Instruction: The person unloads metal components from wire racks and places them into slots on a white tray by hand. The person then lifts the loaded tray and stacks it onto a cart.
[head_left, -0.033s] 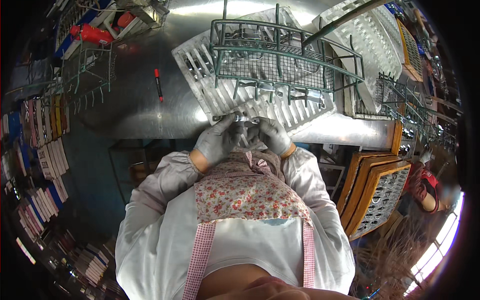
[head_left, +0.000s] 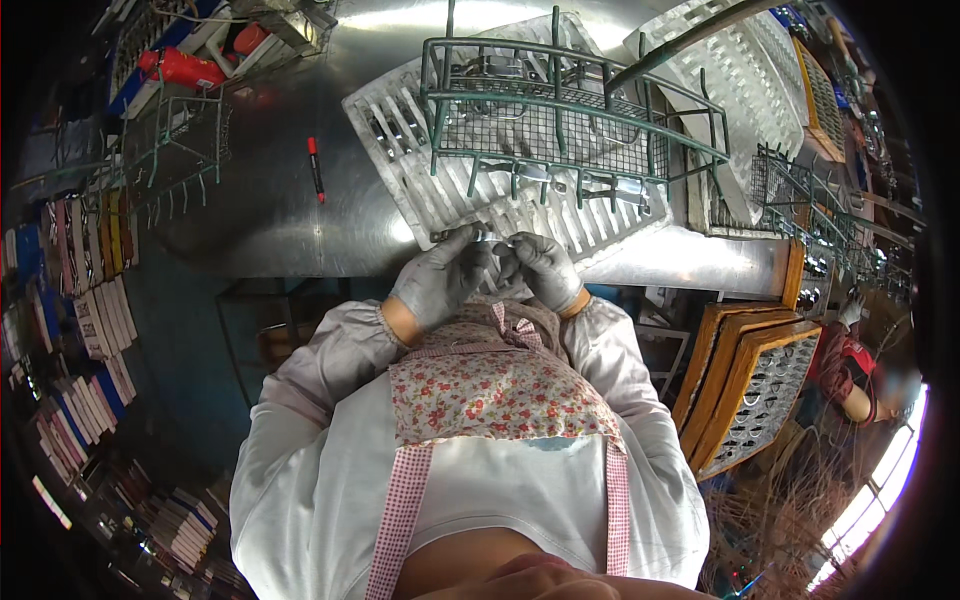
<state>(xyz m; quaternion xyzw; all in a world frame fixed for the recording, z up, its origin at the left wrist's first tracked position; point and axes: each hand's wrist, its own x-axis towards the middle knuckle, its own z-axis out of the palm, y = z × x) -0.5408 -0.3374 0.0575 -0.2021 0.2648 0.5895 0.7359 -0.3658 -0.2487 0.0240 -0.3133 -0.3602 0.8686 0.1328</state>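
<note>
Close to the front of my body, both gloved hands are at a small shiny metal piece (head_left: 488, 238). My left hand (head_left: 436, 280) has its fingers closed round the left end. From the other side, my right hand (head_left: 546, 272) pinches the right end between thumb and fingers. The gloves cover part of the piece, so its exact kind cannot be told. Just beyond my fingers lies a pale slotted tray (head_left: 400, 180) on the metal table. Over it stands a green wire rack (head_left: 575, 105) with mesh, and shiny metal parts (head_left: 615, 190) lie beside its near edge.
A red-and-black marker (head_left: 316, 170) lies on the table (head_left: 270, 215) to the left. At the far left is a red bottle (head_left: 185, 68). White perforated trays (head_left: 740, 100) lean at the back right. Wooden-framed trays (head_left: 750, 400) stand low right, near another person (head_left: 850, 370).
</note>
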